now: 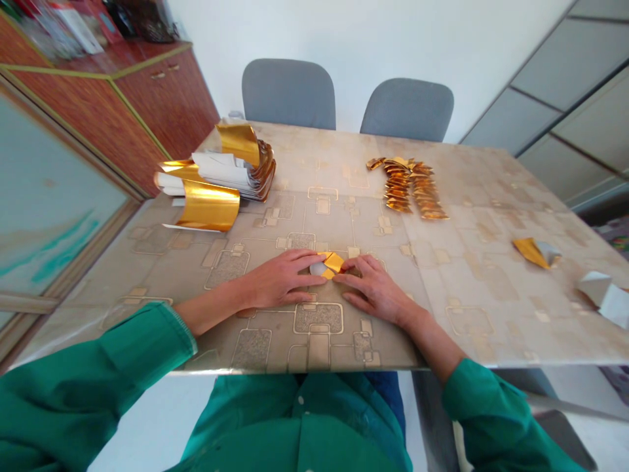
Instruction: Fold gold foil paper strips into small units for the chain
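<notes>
A small piece of gold foil paper (334, 262), partly folded and with some white showing, lies flat on the table between my two hands. My left hand (287, 276) grips its left side, fingers along the upper edge and thumb at the lower edge. On the opposite side, the bent fingers of my right hand (374, 288) pinch its right corner. My fingertips cover parts of both ends of the paper.
Stacks of curled gold-and-white sheets (211, 206) lie at the left of the patterned tablecloth (324, 341). Rows of folded gold pieces (397, 187) stand at the back right. A loose gold piece (533, 252) and white paper (607, 298) lie far right. Two grey chairs (289, 92) stand behind.
</notes>
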Demonstrator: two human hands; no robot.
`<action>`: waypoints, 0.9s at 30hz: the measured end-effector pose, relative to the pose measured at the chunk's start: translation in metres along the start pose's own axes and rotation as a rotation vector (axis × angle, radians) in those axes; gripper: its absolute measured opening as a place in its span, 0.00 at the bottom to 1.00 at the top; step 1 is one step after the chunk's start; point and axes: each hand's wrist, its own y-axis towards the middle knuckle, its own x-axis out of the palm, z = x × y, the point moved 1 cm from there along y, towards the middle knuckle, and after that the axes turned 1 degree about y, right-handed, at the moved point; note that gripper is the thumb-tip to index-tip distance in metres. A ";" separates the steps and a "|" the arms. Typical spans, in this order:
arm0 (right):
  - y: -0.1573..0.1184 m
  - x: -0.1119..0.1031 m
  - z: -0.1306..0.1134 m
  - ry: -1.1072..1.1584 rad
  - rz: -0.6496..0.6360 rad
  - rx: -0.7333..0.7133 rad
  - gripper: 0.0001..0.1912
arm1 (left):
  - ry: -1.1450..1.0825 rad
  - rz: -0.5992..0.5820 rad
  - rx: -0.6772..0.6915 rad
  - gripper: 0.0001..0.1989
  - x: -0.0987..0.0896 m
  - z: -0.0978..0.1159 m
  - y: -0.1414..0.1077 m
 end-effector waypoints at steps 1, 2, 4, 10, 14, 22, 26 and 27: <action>0.000 0.000 0.000 0.004 0.000 0.000 0.17 | -0.016 0.012 0.002 0.20 -0.001 -0.001 0.000; 0.000 -0.001 0.000 0.008 0.001 -0.001 0.16 | -0.033 0.019 0.005 0.20 -0.001 -0.002 0.000; 0.000 -0.001 0.001 0.013 0.001 -0.006 0.15 | -0.059 0.016 0.020 0.21 -0.003 -0.004 0.000; 0.001 0.000 0.000 -0.021 -0.005 -0.009 0.16 | -0.028 0.004 0.034 0.20 -0.003 -0.005 0.000; 0.005 0.003 -0.001 -0.053 0.025 0.037 0.20 | -0.023 0.083 -0.036 0.15 0.002 -0.004 0.004; 0.010 0.009 0.000 -0.077 0.063 0.086 0.14 | 0.001 0.312 -0.380 0.08 0.003 0.010 0.003; 0.014 0.012 -0.007 -0.089 0.112 0.145 0.11 | 0.062 0.307 -0.348 0.04 0.008 0.018 0.004; 0.016 0.013 -0.009 -0.100 0.129 0.175 0.09 | 0.055 0.310 -0.347 0.04 0.010 0.018 0.006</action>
